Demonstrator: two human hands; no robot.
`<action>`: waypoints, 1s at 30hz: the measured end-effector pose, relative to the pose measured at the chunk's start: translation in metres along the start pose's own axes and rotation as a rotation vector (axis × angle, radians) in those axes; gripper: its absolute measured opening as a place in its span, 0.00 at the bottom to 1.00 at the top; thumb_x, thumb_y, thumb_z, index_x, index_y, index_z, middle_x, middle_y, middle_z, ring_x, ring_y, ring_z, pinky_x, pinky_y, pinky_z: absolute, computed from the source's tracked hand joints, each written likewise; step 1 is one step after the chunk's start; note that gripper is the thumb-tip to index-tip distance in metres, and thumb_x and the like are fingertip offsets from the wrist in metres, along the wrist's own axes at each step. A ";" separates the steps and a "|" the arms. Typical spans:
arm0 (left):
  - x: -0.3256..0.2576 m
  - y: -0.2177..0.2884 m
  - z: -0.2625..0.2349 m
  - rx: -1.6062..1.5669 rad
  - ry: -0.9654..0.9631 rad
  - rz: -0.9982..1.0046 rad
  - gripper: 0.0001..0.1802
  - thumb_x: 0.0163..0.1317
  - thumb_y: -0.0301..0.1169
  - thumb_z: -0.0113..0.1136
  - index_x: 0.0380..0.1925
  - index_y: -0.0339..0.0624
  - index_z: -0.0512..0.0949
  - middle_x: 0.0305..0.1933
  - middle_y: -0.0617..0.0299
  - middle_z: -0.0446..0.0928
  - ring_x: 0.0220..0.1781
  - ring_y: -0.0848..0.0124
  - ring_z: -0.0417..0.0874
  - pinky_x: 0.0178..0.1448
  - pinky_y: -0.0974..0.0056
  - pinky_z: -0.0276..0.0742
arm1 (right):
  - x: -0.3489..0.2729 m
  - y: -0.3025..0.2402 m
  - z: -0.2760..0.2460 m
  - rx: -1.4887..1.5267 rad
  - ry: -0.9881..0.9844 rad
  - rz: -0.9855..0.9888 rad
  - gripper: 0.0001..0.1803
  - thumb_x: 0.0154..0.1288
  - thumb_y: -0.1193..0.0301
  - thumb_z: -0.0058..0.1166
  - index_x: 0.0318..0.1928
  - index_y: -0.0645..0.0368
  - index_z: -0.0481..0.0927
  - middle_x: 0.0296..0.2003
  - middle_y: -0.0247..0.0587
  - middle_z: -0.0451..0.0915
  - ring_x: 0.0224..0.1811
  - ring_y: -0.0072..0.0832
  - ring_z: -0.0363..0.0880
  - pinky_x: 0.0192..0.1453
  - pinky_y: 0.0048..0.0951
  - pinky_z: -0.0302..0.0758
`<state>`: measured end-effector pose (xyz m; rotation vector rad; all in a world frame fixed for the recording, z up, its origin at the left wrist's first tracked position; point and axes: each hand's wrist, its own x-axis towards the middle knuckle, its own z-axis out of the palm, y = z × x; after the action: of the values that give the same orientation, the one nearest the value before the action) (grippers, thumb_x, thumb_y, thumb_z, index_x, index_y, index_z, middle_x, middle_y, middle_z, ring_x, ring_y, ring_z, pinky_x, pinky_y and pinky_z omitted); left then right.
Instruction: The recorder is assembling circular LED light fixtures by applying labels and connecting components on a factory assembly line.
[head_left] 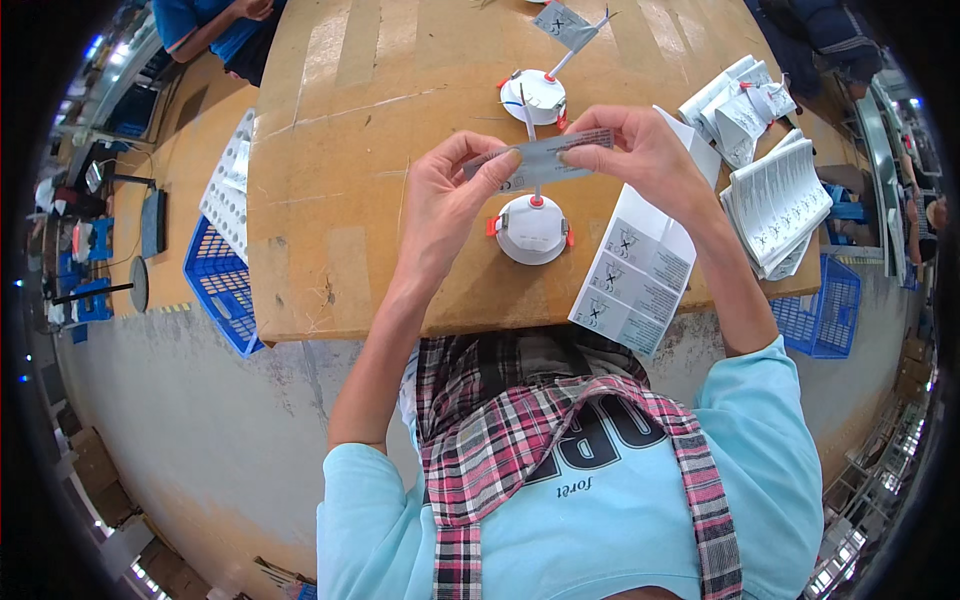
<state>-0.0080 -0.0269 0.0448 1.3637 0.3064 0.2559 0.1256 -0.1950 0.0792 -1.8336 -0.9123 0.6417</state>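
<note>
A silver-grey printed label [540, 160] is stretched between my two hands, across the white cable of a round white downlight [531, 232]. My left hand [452, 187] pinches the label's left end between thumb and fingers. At its right end, the thumb and fingers of my right hand [640, 155] grip it the same way. The downlight lies on the table below the label, with red-tipped clips at its sides. Just beyond my hands lies a second downlight [535, 97], a similar label [564, 27] wrapped like a flag round its cable.
A sheet of grey labels [630, 275] lies right of the downlight, overhanging the table's [340, 200] near edge. Farther right are stacked printed sheets [775, 205] and folded leaflets [725, 100]. Blue crates [222, 285] flank the table. Other people stand at the far corners.
</note>
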 end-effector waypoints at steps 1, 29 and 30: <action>0.002 -0.003 0.000 0.001 -0.002 -0.001 0.09 0.60 0.32 0.64 0.34 0.38 0.79 0.32 0.67 0.79 0.37 0.81 0.76 0.44 0.73 0.71 | 0.001 0.000 -0.001 -0.017 -0.001 0.080 0.10 0.59 0.70 0.59 0.36 0.64 0.80 0.26 0.33 0.78 0.33 0.19 0.74 0.41 0.23 0.70; 0.021 -0.026 0.005 -0.019 0.033 0.035 0.08 0.63 0.32 0.60 0.34 0.39 0.76 0.34 0.65 0.79 0.38 0.80 0.76 0.48 0.71 0.69 | 0.013 0.022 0.003 -0.067 0.095 0.028 0.10 0.59 0.69 0.59 0.36 0.63 0.81 0.27 0.29 0.77 0.34 0.16 0.72 0.41 0.22 0.68; 0.021 -0.026 0.005 -0.033 0.029 0.036 0.08 0.63 0.32 0.60 0.34 0.39 0.76 0.34 0.65 0.79 0.38 0.80 0.76 0.48 0.71 0.70 | 0.014 0.022 0.003 -0.064 0.097 0.038 0.09 0.59 0.69 0.59 0.36 0.63 0.81 0.27 0.30 0.78 0.34 0.16 0.72 0.41 0.23 0.69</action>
<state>0.0135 -0.0287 0.0186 1.3351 0.3008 0.3103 0.1384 -0.1881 0.0574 -1.9258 -0.8444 0.5478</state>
